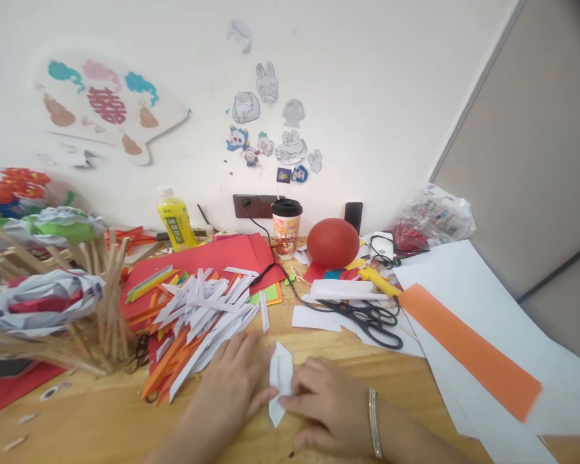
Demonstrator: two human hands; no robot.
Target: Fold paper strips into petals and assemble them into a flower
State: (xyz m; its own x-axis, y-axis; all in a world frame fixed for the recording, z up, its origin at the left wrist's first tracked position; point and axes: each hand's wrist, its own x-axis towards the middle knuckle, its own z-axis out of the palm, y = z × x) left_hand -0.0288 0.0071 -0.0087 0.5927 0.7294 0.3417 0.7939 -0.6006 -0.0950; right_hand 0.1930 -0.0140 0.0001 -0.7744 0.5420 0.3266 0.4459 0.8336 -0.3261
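A small folded white paper strip (281, 374) with pointed ends lies on the wooden table between my hands. My left hand (234, 380) grips its left edge, thumb near the lower part and fingers farther up. On the other side, my right hand (326, 399), with bangles at the wrist, pinches the right edge between thumb and curled fingers. Just beyond my left hand is a heap of folded paper strips (207, 309), white and orange. One loose white strip (264, 312) rests on the table beyond the paper.
Black scissors (367, 319) lie on white paper at the right, near a yellow glue gun (377, 281) and an orange strip (468, 351). Behind stand a red balloon (333, 243), a lidded cup (287, 232) and a yellow bottle (176, 222). Wooden sticks (111, 303) stand at the left.
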